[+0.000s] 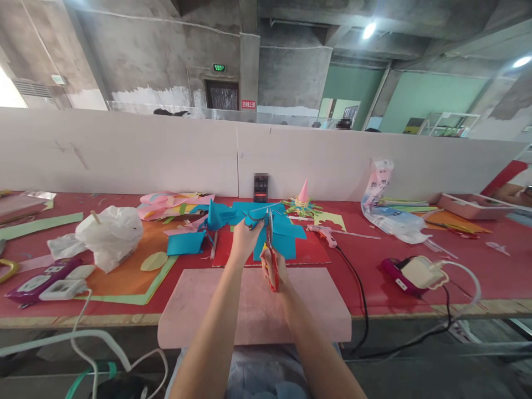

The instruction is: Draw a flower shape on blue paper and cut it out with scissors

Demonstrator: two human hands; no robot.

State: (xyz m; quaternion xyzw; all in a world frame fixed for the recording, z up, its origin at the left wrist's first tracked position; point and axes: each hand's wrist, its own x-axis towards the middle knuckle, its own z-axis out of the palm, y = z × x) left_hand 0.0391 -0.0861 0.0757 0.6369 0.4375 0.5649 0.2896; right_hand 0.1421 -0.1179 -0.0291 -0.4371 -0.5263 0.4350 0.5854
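Note:
Red-handled scissors are in my right hand, its fingers wrapped round the handles and the blades pointing away from me. My left hand is closed on a piece of blue paper beside the blades. Under and behind both hands lie more blue sheets on a red board. A folded blue piece stands to the left, with a blue rectangle in front of it. A pink cone with a fringed base stands behind, to the right.
A pink glue gun with a black cable lies at the right. Power strips sit at both sides. White plastic bag and orange paper are left; a pink tray is far right. A phone leans on the partition.

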